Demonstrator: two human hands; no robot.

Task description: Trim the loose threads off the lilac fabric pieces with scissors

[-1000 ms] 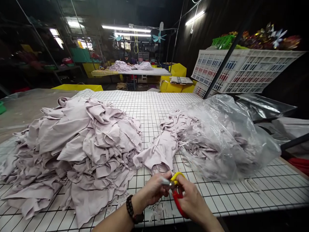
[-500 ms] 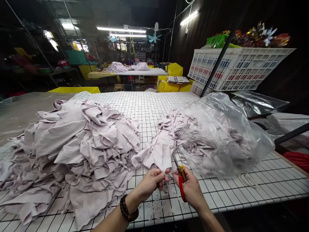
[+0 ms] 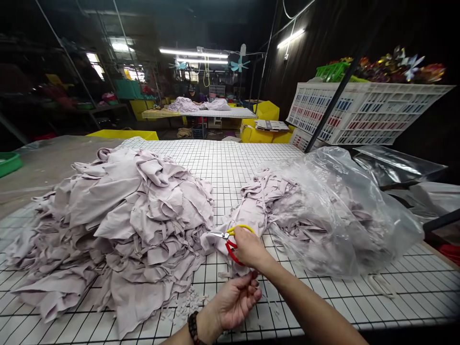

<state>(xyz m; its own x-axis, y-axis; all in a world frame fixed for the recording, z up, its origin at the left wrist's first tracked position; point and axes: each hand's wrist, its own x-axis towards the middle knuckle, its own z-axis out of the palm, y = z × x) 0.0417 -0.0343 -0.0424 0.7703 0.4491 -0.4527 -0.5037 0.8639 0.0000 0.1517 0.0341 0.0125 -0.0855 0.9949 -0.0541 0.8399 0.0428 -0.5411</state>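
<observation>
My right hand (image 3: 247, 248) grips scissors (image 3: 231, 245) with one yellow and one red handle loop. Their blades point left, above a pale lilac cloth piece (image 3: 251, 213). Just below and nearer to me, my left hand (image 3: 237, 302) is palm up with curled fingers, thumb and fingertips pinching the near edge of that cloth. What exactly lies between the fingertips is partly hidden. To the left rises a large heap of pale lilac cloth pieces (image 3: 143, 215). On the right, more such cloth lies under and in a clear plastic bag (image 3: 345, 215).
Small cut scraps (image 3: 187, 304) lie on the grid-patterned tabletop (image 3: 230, 163) near my left wrist. A white plastic crate (image 3: 366, 112) stands beyond the bag, behind a dark slanting pole (image 3: 334, 100). A green tray (image 3: 10, 164) sits at the far left.
My right hand has moved up and left with the scissors, whose blades turned from pointing away to pointing left. My left hand moved down a little and rolled palm up. The view shifted left.
</observation>
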